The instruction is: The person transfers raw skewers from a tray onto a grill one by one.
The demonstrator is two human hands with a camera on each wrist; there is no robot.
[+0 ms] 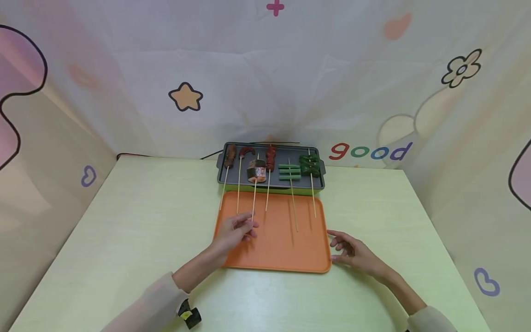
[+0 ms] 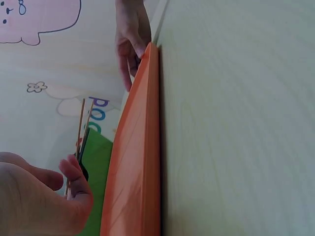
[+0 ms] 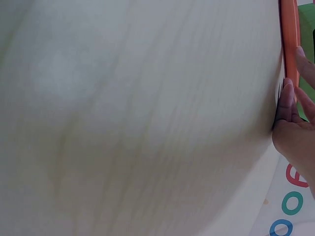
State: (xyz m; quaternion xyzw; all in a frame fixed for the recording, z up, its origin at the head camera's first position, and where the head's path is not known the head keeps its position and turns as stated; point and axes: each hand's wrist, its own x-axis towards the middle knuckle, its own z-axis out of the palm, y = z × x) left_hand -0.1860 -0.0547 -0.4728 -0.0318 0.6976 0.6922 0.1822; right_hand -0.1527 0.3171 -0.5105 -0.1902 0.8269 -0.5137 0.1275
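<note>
Six skewers (image 1: 268, 177) lie across a grey grill pan (image 1: 271, 184), sticks reaching over an orange tray (image 1: 282, 249) on the pale tabletop (image 1: 124, 230), seen from the head. The left hand (image 1: 236, 231) pinches one stick (image 1: 254, 203); the right hand (image 1: 350, 251), fingers relaxed, touches the tray's edge. The left wrist view shows the tray edge-on. The right wrist view shows mostly blurred tabletop and fingertips (image 3: 288, 101) at the tray rim.

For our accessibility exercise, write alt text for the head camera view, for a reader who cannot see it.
A person's left hand pinches the stick of a skewer above an orange tray, while the right hand rests open at the tray's right edge. Six food skewers lie across a grey grill pan behind the tray, on a pale green table.
</note>
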